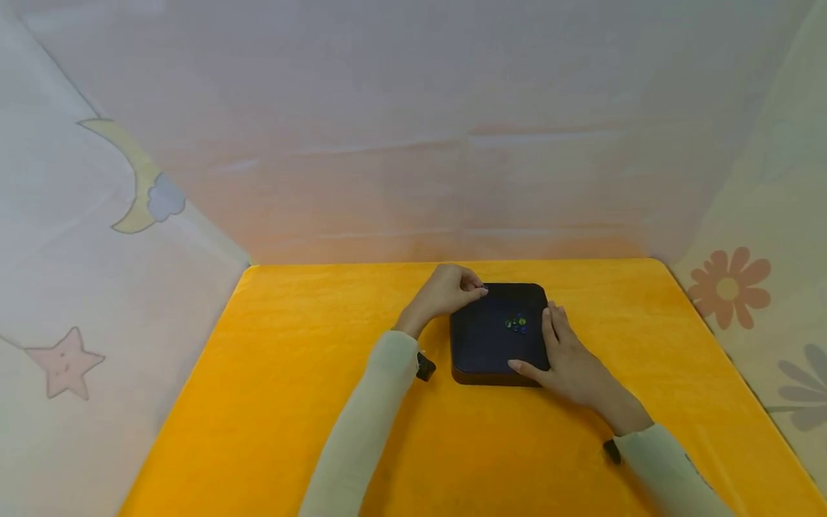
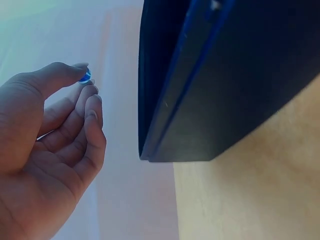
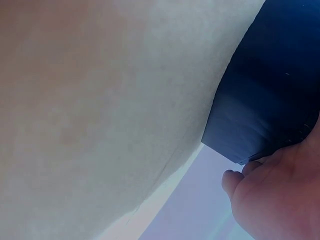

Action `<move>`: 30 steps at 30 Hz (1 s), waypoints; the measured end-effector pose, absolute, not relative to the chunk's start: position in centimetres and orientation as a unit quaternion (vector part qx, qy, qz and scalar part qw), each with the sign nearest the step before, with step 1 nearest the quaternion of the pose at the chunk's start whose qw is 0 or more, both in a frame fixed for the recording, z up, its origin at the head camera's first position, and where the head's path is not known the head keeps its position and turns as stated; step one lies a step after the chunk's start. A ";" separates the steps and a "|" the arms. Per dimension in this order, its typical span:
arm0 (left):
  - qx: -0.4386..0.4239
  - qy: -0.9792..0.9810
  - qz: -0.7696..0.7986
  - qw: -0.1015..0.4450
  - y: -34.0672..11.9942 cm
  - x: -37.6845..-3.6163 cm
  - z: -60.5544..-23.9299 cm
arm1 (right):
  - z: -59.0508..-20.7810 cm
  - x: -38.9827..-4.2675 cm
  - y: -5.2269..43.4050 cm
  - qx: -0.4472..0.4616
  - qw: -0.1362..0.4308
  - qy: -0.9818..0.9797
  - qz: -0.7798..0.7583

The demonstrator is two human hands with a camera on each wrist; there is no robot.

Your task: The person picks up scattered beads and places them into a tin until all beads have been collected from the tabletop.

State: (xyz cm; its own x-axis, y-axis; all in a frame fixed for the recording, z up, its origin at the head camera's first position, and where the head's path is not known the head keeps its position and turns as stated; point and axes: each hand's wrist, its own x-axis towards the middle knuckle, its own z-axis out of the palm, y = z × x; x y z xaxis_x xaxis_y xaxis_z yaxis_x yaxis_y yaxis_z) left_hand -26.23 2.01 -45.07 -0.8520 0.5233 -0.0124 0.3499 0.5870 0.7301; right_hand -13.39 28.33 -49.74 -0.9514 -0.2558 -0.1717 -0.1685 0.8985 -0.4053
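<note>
A dark, square, shallow tray (image 1: 481, 334) with rounded corners sits on the yellow cloth. Several small green and blue glass marbles (image 1: 517, 323) lie clustered on its right half. My left hand (image 1: 450, 289) is at the tray's far left corner, pinching one small blue marble (image 2: 85, 76) between thumb and fingertips. In the left wrist view this hand (image 2: 57, 130) is apart from the tray wall. My right hand (image 1: 575, 362) holds the tray's near right corner, thumb over the near rim and fingers along the right wall. In the right wrist view, its fingertips are partly hidden.
Yellow plush cloth (image 1: 278, 402) covers the table around the tray. Pale fabric walls (image 1: 400, 194) stand behind it and on both sides, printed with a moon, a star and flowers. Small black wrist devices (image 1: 425, 367) hang at both cuffs.
</note>
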 end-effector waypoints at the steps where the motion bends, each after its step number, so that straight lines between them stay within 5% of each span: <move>1: 0.249 0.883 0.382 0.112 2.1 -26.3 -45.1 | -49.8 -13.4 28.3 -0.110 0.110 0.968 -0.196; 30: 0.268 0.869 0.402 0.102 5.1 -27.1 -45.4 | -49.7 -13.3 27.7 -0.104 0.109 0.971 -0.188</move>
